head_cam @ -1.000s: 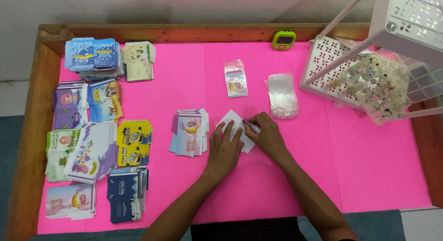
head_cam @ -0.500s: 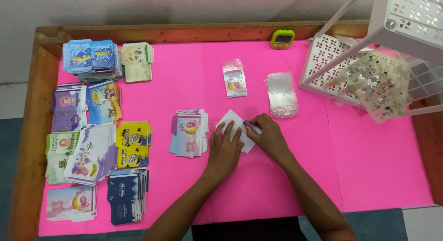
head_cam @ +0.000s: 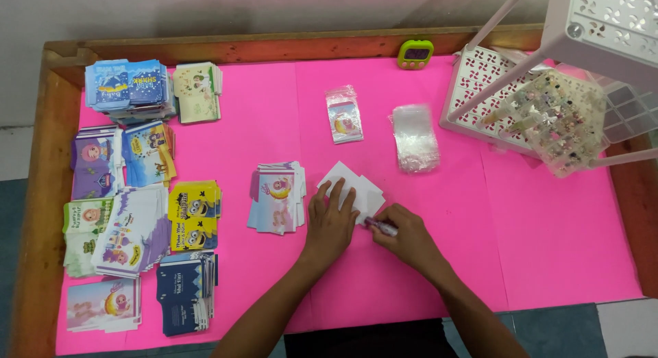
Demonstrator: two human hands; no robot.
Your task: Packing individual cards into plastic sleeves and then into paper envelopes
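My left hand lies flat, fingers spread, on a few white cards in the middle of the pink table. My right hand is closed around a small pen-like stick at the cards' lower right corner. Just left of my left hand sits a stack of illustrated cards.
Several stacks of colourful cards fill the table's left side. A filled small plastic bag and a pile of clear bags lie further back. A white rack with a beaded tray stands at right; a green timer is by the far edge.
My right hand has slid from on top of the white cards down to their lower right corner. My left hand has stayed on the cards.
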